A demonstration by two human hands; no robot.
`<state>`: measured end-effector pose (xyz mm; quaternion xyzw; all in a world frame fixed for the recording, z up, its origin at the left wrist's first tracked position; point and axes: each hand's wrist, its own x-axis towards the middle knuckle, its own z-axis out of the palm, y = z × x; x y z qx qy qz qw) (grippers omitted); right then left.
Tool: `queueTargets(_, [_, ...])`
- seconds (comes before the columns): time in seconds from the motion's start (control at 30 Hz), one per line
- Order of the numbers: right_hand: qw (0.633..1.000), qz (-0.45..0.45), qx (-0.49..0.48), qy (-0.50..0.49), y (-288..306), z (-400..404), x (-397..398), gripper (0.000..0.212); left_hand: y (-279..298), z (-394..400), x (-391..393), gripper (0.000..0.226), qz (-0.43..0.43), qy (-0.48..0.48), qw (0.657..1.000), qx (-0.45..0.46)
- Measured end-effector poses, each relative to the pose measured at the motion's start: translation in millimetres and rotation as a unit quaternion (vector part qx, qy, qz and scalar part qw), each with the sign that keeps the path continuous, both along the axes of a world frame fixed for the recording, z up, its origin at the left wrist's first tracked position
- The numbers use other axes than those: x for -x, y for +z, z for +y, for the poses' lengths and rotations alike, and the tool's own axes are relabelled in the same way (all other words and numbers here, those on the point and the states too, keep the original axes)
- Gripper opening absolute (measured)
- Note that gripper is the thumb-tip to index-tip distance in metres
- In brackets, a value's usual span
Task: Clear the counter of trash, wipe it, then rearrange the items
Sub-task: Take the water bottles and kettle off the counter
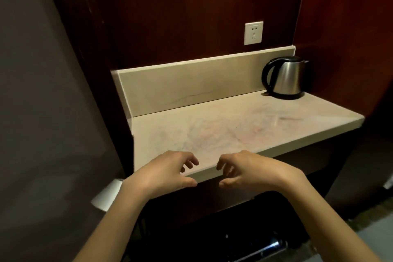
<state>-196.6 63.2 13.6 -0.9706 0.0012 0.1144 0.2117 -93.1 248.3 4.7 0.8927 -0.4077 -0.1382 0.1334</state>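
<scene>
Hovering over one counter [234, 125] — two empty hands [168, 171] [246, 169], one kettle [286, 77]

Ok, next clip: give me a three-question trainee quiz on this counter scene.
1. True or false: the kettle stands at the counter's back right corner.
2. What is mounted on the wall above the counter?
3. Which hand holds something: A left, B right, C neither?

Key: 1 true; 2 a socket; 3 C, both hover empty with fingers curled at the front edge.
</scene>
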Motion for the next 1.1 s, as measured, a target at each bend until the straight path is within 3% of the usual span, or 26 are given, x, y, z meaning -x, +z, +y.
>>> queueTargets(0.27, [0.999,0.005,0.034,0.012,11.7,-150.7,-12.5,0.042,3.3,-148.4,-7.6,0.044,0.003,0.028,0.999,0.028])
queueTargets(0.63, [0.999,0.004,0.038,-0.015,12.7,-280.8,-31.3,0.042,9.4,-286.8,-31.9,0.044,0.013,0.010,1.000,0.019])
queueTargets(0.87, [0.996,-0.009,0.038,-0.077,9.1,-345.0,-64.7,0.041,9.7,-362.9,-85.9,0.044,0.006,-0.030,0.999,0.024])
queueTargets(1.1, [0.987,-0.035,0.026,-0.155,6.1,-419.3,-118.0,0.045,15.1,-442.2,-164.8,0.038,0.003,-0.036,0.996,0.088])
